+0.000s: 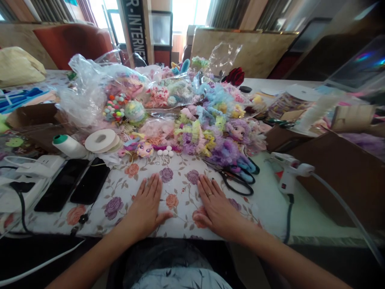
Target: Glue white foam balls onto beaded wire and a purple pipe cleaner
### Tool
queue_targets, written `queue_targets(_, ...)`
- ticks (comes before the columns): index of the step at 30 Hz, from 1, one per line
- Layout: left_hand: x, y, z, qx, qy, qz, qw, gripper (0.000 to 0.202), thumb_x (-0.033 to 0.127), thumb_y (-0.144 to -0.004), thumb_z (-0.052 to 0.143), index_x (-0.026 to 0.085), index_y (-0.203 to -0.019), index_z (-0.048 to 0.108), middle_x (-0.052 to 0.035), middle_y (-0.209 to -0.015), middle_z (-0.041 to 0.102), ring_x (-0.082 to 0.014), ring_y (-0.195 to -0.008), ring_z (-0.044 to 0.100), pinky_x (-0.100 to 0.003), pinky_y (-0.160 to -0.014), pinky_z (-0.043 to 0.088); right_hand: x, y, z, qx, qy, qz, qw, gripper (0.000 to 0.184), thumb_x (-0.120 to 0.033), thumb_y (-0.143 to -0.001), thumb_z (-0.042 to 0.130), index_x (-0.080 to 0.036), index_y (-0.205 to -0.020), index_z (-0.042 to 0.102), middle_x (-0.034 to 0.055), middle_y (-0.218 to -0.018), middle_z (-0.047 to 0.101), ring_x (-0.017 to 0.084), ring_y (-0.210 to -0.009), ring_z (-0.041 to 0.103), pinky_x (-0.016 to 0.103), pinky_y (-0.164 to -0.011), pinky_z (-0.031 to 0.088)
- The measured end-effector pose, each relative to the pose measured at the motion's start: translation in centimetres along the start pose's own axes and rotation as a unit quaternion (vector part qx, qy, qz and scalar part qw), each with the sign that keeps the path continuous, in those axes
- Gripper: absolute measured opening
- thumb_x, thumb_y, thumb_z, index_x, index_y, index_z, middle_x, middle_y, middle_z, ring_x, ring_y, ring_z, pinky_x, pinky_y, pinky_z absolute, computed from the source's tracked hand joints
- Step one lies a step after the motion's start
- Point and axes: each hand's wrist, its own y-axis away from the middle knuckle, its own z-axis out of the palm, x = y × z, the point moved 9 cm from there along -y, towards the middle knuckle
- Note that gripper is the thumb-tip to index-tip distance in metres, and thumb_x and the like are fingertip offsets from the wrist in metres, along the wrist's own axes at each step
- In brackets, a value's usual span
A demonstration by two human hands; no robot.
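Both palms rest flat on a floral tablecloth. My left hand has its fingers stretched forward and the thumb out to the side, with nothing in it. My right hand, a ring on one finger, lies the same way and is also empty. Just beyond the right fingertips are black-handled scissors. Several white beads and a small doll face sit ahead of the left hand. Farther back spreads a heap of pastel ruffled trim with a purple-haired doll head.
Two dark phones lie at left beside a white power strip. Behind them stand a thread cone and a ribbon spool. At right, a corded glue gun lies beside a brown cardboard box. Plastic bags cover the back left.
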Motion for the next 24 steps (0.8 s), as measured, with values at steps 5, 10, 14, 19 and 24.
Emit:
queue_targets(5, 3.8, -4.5, 0.4, -0.047, 0.057, 0.097, 0.993, 0.084, 0.063, -0.094, 0.018, -0.001, -0.149, 0.027, -0.0217, -0.158, 0.022, -0.0295, -0.149, 0.011, -0.048, -0.12, 0.008, -3.0, -0.3, 1.2, -0.006, 0.02, -0.032, 0.999, 0.096, -0.064, -0.084, 0.054, 0.008, -0.144, 0.035, 0.0341, -0.152, 0.024, 0.044, -0.145, 0.017, 0.064, -0.114, 0.022)
queue_targets(10, 3.0, -9.0, 0.2, -0.069, 0.149, 0.093, 0.982, 0.078, 0.057, -0.097, 0.014, 0.002, -0.151, 0.023, -0.0205, -0.158, 0.022, -0.0253, -0.148, 0.017, -0.039, -0.119, 0.019, -1.0, -1.4, -0.4, 0.038, -0.032, -0.01, 0.999, 0.074, -0.051, -0.096, 0.04, 0.005, -0.144, 0.037, 0.0312, -0.151, 0.033, 0.037, -0.145, 0.026, 0.057, -0.113, 0.032)
queue_targets(14, 1.6, -9.9, 0.4, -0.037, 0.135, 0.065, 0.988, 0.075, 0.054, -0.097, 0.027, -0.003, -0.146, 0.032, -0.0256, -0.156, 0.024, -0.0312, -0.148, 0.018, -0.047, -0.12, 0.014, 3.2, -4.5, -1.9, 0.099, -0.062, 0.039, 0.992, 0.067, -0.047, -0.1, 0.03, 0.001, -0.146, 0.034, 0.0284, -0.151, 0.036, 0.035, -0.144, 0.03, 0.056, -0.112, 0.035)
queue_targets(19, 2.5, -7.1, -0.5, -0.05, 0.214, 0.122, 0.968, 0.059, 0.038, -0.098, 0.036, 0.0, -0.142, 0.041, -0.0243, -0.152, 0.035, -0.0297, -0.145, 0.027, -0.046, -0.119, 0.02, 4.3, -9.0, -0.9, 0.081, -0.076, 0.014, 0.994, 0.059, -0.042, -0.1, 0.032, 0.0, -0.141, 0.043, 0.0279, -0.145, 0.045, 0.035, -0.139, 0.039, 0.057, -0.112, 0.035)
queue_targets(24, 0.2, -4.8, -1.8, -0.043, 0.493, 0.026, 0.868, 0.045, 0.036, -0.099, 0.037, 0.02, -0.138, 0.051, -0.0102, -0.144, 0.053, -0.0231, -0.135, 0.047, -0.041, -0.115, 0.034, 1.8, -7.5, -1.9, 0.109, -0.167, -0.063, 0.978, 0.046, -0.033, -0.101, 0.033, -0.009, -0.135, 0.053, 0.021, -0.14, 0.054, 0.028, -0.134, 0.047, 0.051, -0.11, 0.041)
